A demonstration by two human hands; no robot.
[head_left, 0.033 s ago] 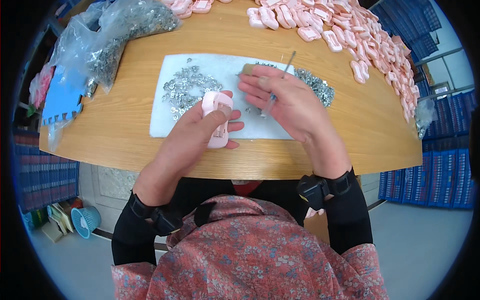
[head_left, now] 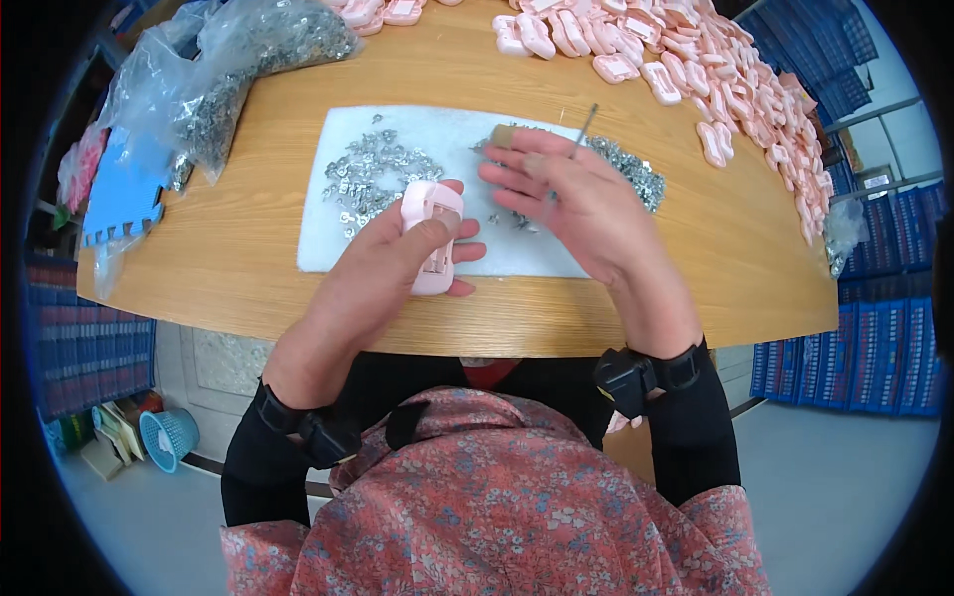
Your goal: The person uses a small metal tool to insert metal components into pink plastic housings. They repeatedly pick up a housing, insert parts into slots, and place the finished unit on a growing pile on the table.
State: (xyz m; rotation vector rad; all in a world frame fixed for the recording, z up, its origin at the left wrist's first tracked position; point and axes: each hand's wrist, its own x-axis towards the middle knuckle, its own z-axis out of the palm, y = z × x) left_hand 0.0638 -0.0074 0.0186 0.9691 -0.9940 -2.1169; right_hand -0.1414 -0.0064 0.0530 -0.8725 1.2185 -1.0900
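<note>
Pale-pink plastic casing (head_left: pixel 431 279), hollow side upward, above near edge of white mat (head_left: pixel 316 233); left hand (head_left: pixel 386 256) clamped on it, thumb across recess. Right hand (head_left: pixel 593 211) just beside, fingers extended, loosely closed on slim tool (head_left: pixel 586 129), shaft slanting up and away; grip on its handle partly hidden. Small metal parts (head_left: pixel 378 171) scattered over mat's left half; second metal heap (head_left: pixel 636 179) beyond right hand. On table (head_left: pixel 214 273): pink casings (head_left: pixel 686 70) piled at far right, clear bag (head_left: pixel 214 114) of metal parts at far left.
</note>
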